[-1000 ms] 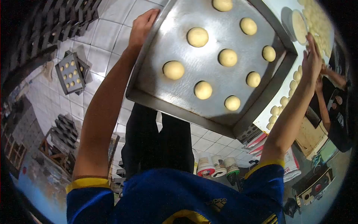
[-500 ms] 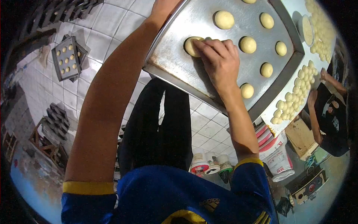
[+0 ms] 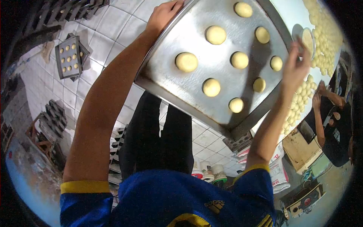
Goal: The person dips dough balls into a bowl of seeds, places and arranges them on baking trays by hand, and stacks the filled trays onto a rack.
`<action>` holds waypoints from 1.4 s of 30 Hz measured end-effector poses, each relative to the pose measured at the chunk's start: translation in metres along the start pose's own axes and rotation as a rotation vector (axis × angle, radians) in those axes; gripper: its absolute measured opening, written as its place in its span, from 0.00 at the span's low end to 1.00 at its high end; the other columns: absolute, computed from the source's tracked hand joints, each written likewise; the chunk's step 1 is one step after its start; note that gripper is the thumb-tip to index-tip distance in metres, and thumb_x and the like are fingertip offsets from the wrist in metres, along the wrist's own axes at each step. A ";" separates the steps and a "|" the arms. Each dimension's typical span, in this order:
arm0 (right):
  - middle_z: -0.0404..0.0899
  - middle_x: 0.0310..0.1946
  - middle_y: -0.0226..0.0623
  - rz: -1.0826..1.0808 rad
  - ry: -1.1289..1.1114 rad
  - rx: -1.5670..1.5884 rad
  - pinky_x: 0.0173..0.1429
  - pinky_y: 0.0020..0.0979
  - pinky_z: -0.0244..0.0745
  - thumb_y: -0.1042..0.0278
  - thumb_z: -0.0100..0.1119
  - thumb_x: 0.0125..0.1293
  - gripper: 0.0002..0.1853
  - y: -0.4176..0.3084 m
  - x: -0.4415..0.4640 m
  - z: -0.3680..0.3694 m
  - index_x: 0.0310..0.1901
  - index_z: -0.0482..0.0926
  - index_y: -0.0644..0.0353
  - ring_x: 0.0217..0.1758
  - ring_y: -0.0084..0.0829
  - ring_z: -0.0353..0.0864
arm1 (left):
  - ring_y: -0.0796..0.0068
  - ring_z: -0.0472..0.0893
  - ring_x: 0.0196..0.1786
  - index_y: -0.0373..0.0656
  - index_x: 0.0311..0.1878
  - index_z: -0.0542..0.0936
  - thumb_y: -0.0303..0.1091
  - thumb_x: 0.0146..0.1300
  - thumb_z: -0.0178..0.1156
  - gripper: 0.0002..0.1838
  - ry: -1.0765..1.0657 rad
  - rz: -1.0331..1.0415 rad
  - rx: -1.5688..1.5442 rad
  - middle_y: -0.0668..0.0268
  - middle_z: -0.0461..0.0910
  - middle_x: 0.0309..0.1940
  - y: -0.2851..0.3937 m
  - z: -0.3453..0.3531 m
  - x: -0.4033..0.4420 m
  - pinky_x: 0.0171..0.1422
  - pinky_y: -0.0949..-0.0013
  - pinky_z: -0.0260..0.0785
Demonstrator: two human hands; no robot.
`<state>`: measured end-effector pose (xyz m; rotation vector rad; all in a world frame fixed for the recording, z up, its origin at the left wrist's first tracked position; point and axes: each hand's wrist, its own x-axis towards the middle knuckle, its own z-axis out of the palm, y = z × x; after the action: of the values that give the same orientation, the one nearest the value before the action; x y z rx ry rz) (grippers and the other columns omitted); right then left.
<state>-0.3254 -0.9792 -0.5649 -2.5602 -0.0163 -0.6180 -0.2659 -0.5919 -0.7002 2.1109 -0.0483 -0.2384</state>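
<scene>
I see a metal tray (image 3: 166, 81), raised-sided, with pale, round dough balls (image 3: 239, 60) spaced across its base.

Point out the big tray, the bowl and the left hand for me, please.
Big tray (image 3: 235, 83): head view, bare bottom.
Bowl (image 3: 313, 42): head view, rim.
Left hand (image 3: 164, 14): head view, middle of the hand.

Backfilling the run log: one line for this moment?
left hand: at baking tray edge; right hand: blurred, at bowl, contact unclear; tray: spaced dough balls; white table: more dough balls

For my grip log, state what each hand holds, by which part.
The left hand holds the metal tray by its left edge; the right hand is too blurred to tell.
</scene>
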 end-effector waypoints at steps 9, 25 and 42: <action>0.90 0.49 0.42 0.246 -0.346 -0.616 0.58 0.43 0.81 0.41 0.63 0.70 0.22 0.271 0.126 -0.031 0.54 0.90 0.46 0.53 0.48 0.89 | 0.78 0.77 0.44 0.37 0.57 0.82 0.50 0.83 0.49 0.24 -0.189 -0.142 -0.317 0.67 0.82 0.39 -0.005 0.003 0.002 0.53 0.70 0.72; 0.86 0.51 0.34 0.720 -0.455 0.724 0.67 0.34 0.73 0.70 0.73 0.66 0.11 -0.015 -0.071 -0.059 0.49 0.90 0.62 0.57 0.28 0.81 | 0.73 0.83 0.48 0.39 0.65 0.81 0.47 0.79 0.53 0.24 -0.166 -0.079 -0.357 0.63 0.86 0.49 -0.019 0.006 0.009 0.56 0.66 0.76; 0.73 0.71 0.37 -0.320 -0.872 0.055 0.66 0.46 0.68 0.47 0.65 0.70 0.38 -0.063 -0.152 -0.038 0.79 0.68 0.48 0.64 0.43 0.74 | 0.74 0.80 0.47 0.37 0.53 0.86 0.44 0.79 0.54 0.19 -0.116 -0.019 -0.233 0.66 0.86 0.42 -0.024 0.008 0.015 0.56 0.66 0.74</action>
<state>-0.4852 -0.9262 -0.5713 -2.5801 -0.7276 0.4279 -0.2538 -0.5877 -0.7271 1.8657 -0.0655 -0.3607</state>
